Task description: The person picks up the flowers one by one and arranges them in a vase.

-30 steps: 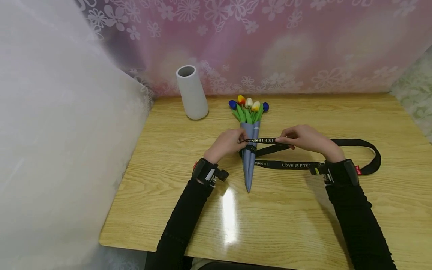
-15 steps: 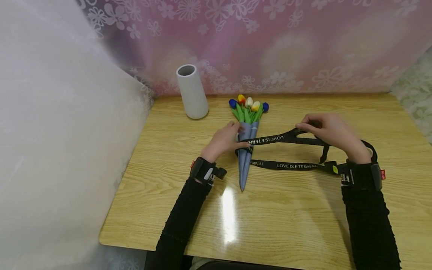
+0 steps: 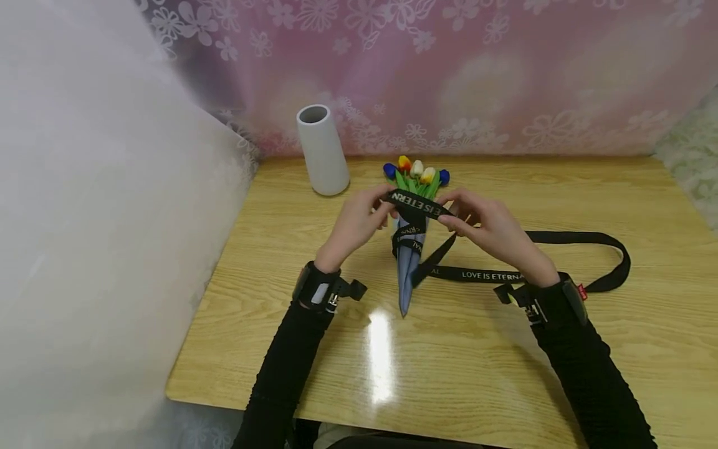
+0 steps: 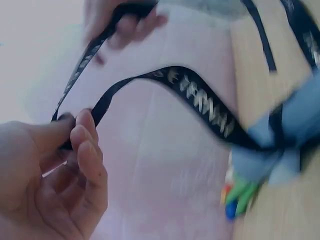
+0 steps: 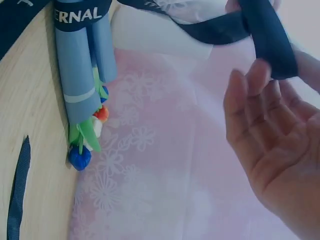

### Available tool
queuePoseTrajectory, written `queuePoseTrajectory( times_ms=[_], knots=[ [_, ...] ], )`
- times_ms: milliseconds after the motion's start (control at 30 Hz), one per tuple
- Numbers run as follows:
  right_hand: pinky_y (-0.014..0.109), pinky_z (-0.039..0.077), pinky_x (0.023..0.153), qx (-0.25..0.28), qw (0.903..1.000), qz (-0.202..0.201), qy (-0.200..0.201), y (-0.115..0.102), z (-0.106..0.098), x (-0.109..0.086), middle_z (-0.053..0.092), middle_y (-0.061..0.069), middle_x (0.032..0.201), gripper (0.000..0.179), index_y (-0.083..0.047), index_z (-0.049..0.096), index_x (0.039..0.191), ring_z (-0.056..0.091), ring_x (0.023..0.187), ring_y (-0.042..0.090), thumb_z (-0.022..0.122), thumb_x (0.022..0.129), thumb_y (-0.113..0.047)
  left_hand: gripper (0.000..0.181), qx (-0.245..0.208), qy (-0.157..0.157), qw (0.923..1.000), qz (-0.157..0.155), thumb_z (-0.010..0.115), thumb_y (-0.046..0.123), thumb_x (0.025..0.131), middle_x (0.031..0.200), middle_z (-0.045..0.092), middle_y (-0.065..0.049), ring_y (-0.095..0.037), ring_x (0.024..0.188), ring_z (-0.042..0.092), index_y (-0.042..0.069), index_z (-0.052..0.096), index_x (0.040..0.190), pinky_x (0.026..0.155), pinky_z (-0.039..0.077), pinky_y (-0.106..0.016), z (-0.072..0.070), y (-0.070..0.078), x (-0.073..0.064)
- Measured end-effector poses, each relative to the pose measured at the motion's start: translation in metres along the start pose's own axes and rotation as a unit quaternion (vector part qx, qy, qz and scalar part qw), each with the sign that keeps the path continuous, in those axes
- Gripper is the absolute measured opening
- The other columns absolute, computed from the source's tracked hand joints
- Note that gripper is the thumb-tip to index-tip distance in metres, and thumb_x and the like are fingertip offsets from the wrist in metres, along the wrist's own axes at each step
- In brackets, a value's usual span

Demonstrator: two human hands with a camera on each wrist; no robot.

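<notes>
A black ribbon [image 3: 417, 203] with pale lettering stretches between the two hands above a tulip bouquet. My left hand [image 3: 358, 219] pinches it between thumb and fingers, which the left wrist view shows close up beside the ribbon [image 4: 202, 102]. At the other end my right hand [image 3: 490, 229] pinches the ribbon [image 5: 272, 45] between thumb and fingertips. Underneath, the bouquet's blue-grey wrapping [image 3: 406, 287] lies on the table, its point toward me, with ribbon wound round its middle. Blue, white and red-yellow tulips [image 3: 417, 168] show at its far end; the hands and raised ribbon cover part of it.
A white vase [image 3: 324, 153] stands upright at the back left of the wooden table [image 3: 465, 374]. To the right, a long ribbon loop [image 3: 611, 249] lies on the tabletop. A pink floral cloth [image 3: 505, 81] hangs behind the back edge.
My left hand has come off the wrapping, moved slightly up and left, and taken hold of the ribbon. My right hand went right, then came back left toward it with the ribbon.
</notes>
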State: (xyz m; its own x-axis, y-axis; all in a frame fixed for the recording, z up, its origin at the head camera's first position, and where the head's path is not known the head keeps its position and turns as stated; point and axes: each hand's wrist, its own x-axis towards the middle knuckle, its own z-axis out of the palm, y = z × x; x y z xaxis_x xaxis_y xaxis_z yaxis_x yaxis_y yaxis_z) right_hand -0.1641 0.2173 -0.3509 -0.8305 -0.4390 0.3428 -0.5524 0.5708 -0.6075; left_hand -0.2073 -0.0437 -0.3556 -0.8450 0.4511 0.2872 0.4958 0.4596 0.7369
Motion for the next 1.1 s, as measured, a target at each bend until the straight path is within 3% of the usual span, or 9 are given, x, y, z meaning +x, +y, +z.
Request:
queuePoseTrajectory(
  times_ms=[167,333,533,700,800,967,1033,1067,1100],
  knots=[
    [0.027,0.048,0.058,-0.015,0.9991,-0.006,-0.04,0.004,0.007,0.001,0.063,-0.006,0.078,0.011,-0.015,0.069,0.11,0.058,0.064,0.012,0.06,0.104,-0.017,0.026,-0.017,0.113,0.9914,-0.065,0.05,0.004,0.103,0.085,0.071,-0.013,-0.015,0.058,0.058,0.004,0.069,0.122,0.051,0.045,-0.022,-0.04,-0.025,-0.022],
    [0.031,0.053,0.064,-0.022,0.9971,0.005,-0.072,0.01,0.018,0.003,0.069,-0.002,0.087,0.015,-0.015,0.072,0.112,0.064,0.073,0.014,0.059,0.105,-0.019,0.026,-0.039,0.222,0.9599,-0.167,0.048,0.007,0.104,0.087,0.07,-0.017,-0.011,0.057,0.056,0.004,0.066,0.123,0.052,0.045,-0.018,-0.07,-0.052,-0.051],
    [0.037,0.055,0.069,-0.099,0.9915,0.009,-0.085,0.02,0.043,0.011,0.071,0.005,0.1,0.019,-0.01,0.072,0.115,0.066,0.08,0.019,0.067,0.099,-0.02,0.043,-0.114,0.251,0.9224,-0.271,0.034,0.009,0.105,0.064,0.053,-0.001,-0.006,0.05,0.049,0.01,0.047,0.146,0.053,0.04,-0.021,-0.084,-0.073,-0.08],
    [0.034,0.046,0.06,-0.158,0.9814,0.02,-0.108,0.025,0.065,0.021,0.065,0.006,0.097,0.026,-0.012,0.071,0.119,0.059,0.072,0.019,0.071,0.097,-0.026,0.047,-0.174,0.301,0.8923,-0.288,0.032,0.004,0.103,0.053,0.039,0.008,-0.006,0.045,0.038,0.012,0.04,0.148,0.05,0.032,-0.021,-0.089,-0.082,-0.096],
    [0.032,0.044,0.058,-0.184,0.976,0.021,-0.115,0.027,0.076,0.025,0.061,0.007,0.093,0.027,-0.014,0.073,0.118,0.057,0.073,0.019,0.073,0.095,-0.029,0.048,-0.204,0.346,0.8667,-0.296,0.033,0.003,0.102,0.053,0.039,0.01,-0.005,0.044,0.036,0.012,0.04,0.149,0.05,0.031,-0.02,-0.091,-0.085,-0.103],
    [0.03,0.042,0.056,-0.189,0.9771,0.015,-0.097,0.03,0.084,0.024,0.062,0.005,0.091,0.018,-0.016,0.077,0.105,0.057,0.071,0.018,0.079,0.091,-0.027,0.049,-0.269,0.428,0.811,-0.295,0.046,0.007,0.103,0.072,0.048,0.008,-0.005,0.051,0.038,0.013,0.036,0.15,0.05,0.035,-0.017,-0.093,-0.086,-0.111],
    [0.03,0.042,0.055,-0.183,0.9792,0.017,-0.087,0.03,0.085,0.021,0.064,0.004,0.09,0.013,-0.017,0.077,0.099,0.058,0.07,0.018,0.08,0.089,-0.025,0.055,-0.273,0.418,0.8135,-0.297,0.049,0.004,0.101,0.093,0.049,0.003,-0.005,0.057,0.037,0.014,0.031,0.152,0.052,0.036,-0.017,-0.095,-0.085,-0.113],
    [0.03,0.043,0.055,-0.179,0.9802,0.019,-0.083,0.031,0.085,0.021,0.064,0.003,0.089,0.011,-0.016,0.077,0.096,0.059,0.07,0.018,0.08,0.089,-0.024,0.059,-0.258,0.395,0.8285,-0.302,0.049,0.0,0.098,0.106,0.048,0.0,-0.006,0.06,0.036,0.014,0.031,0.154,0.053,0.035,-0.017,-0.096,-0.085,-0.115],
    [0.03,0.045,0.056,-0.175,0.9811,0.021,-0.08,0.032,0.085,0.02,0.065,0.003,0.089,0.01,-0.016,0.076,0.095,0.06,0.071,0.017,0.08,0.089,-0.023,0.063,-0.233,0.353,0.8532,-0.305,0.047,-0.005,0.095,0.117,0.046,-0.003,-0.007,0.062,0.034,0.013,0.032,0.154,0.053,0.034,-0.018,-0.097,-0.084,-0.117]
  ],
)
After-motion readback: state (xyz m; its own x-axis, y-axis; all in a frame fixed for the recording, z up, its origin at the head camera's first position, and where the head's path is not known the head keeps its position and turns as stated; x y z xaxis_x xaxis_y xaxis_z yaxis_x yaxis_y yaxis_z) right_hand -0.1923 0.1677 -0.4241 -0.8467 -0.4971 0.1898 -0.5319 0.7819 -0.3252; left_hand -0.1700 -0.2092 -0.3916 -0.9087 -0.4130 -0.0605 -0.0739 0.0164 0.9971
